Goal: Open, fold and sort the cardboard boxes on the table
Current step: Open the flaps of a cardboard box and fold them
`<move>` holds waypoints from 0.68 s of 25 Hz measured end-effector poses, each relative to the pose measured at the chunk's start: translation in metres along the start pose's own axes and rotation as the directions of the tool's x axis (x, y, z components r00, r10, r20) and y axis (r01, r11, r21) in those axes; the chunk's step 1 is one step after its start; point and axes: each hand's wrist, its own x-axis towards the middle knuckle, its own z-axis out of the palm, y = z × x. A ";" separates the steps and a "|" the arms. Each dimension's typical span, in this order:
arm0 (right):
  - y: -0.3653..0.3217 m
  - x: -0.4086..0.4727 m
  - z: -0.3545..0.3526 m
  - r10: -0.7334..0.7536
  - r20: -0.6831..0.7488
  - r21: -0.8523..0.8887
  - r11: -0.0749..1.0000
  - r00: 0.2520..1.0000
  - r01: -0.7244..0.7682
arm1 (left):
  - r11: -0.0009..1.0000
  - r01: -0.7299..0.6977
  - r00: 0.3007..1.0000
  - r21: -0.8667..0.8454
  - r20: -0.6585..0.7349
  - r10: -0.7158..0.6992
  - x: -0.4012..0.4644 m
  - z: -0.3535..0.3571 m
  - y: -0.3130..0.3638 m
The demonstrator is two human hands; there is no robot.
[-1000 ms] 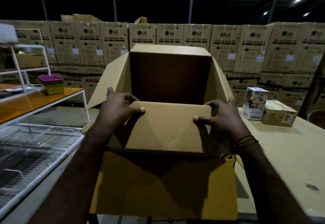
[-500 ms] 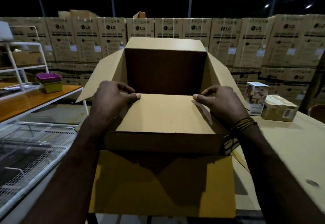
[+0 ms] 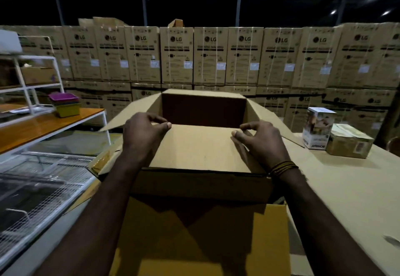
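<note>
A large brown cardboard box (image 3: 201, 185) stands open in front of me on the table (image 3: 350, 191). Its near flap (image 3: 201, 148) is folded flat inward over the opening. My left hand (image 3: 142, 135) grips the flap's far left corner, thumb on top. My right hand (image 3: 259, 140) pinches the far right corner. The side flaps and the far flap stand spread outward. A flat yellowish cardboard sheet (image 3: 201, 243) lies under the box toward me.
A small white printed box (image 3: 317, 130) and a taped brown box (image 3: 348, 141) sit at the table's right rear. On the left are a wire rack (image 3: 41, 191), an orange shelf (image 3: 43, 124) with coloured bins (image 3: 65, 104), and stacked cartons (image 3: 212, 57) along the back.
The near flap has been pressed further down and inward, now lying flat. The box sits lower in view and both hands moved with the flap's far edge.
</note>
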 end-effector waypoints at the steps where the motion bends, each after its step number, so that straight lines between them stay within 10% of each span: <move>1: 0.003 0.000 0.007 0.026 0.031 -0.006 1.000 0.999 -0.025 | 1.000 0.021 0.999 0.007 0.029 -0.021 -0.003 0.005 -0.008; 17: 0.034 -0.007 0.054 0.126 0.213 -0.118 0.988 0.969 -0.103 | 0.939 0.178 0.937 0.295 0.241 -0.253 -0.009 0.045 -0.058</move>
